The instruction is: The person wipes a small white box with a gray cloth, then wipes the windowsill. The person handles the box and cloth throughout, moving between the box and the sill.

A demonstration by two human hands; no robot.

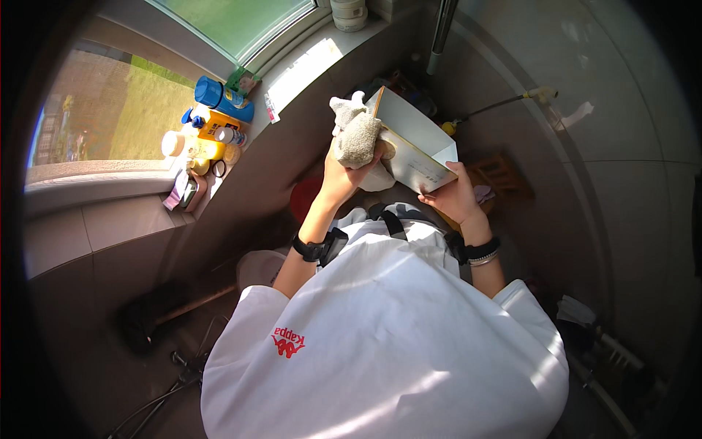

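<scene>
In front of my body I hold up a white open box (pixel 423 164), tilted, with its inside facing up and away. My right hand (pixel 458 196) grips its near right corner, fingers at the outer wall and rim. A bunched grey-beige cloth (pixel 358 139) is in my left hand (pixel 340 179), pressed at the box's left edge; most of those fingers are hidden behind the cloth. A pale rounded thing (pixel 376 179) shows below the box, too covered to make out. Dark bands circle both my wrists.
On the windowsill at left stand a blue bottle (pixel 223 99), a yellow-orange bottle (pixel 212 123) and several smaller containers. Behind the box a thin hose (pixel 497 108) crosses the tiled wall (pixel 629 110). A wooden stool (pixel 504 175) is at right, a red basin (pixel 306 199) at left.
</scene>
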